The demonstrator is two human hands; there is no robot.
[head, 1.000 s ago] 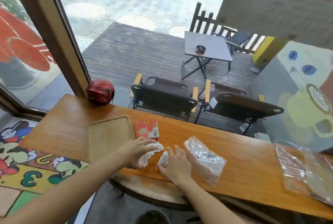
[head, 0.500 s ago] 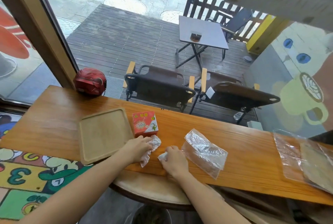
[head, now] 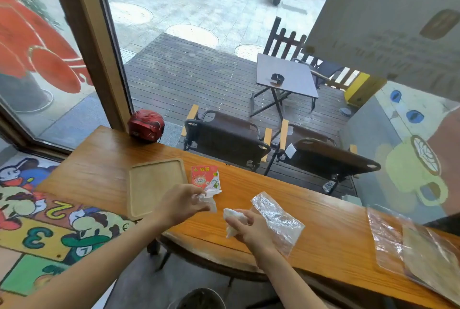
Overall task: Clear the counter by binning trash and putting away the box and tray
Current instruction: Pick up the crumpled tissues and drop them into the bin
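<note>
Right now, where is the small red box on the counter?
In the head view, the red box stands on the wooden counter left of centre, just right of the wooden tray and just beyond the left hand.

The head view looks down (steeply, from close above) across the wooden counter point(head: 323, 229) toward the window.

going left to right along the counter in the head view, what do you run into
wooden tray → red box → left hand with a crumpled tissue → right hand with another crumpled tissue → clear plastic bag → large plastic wrapper at the far right
</note>
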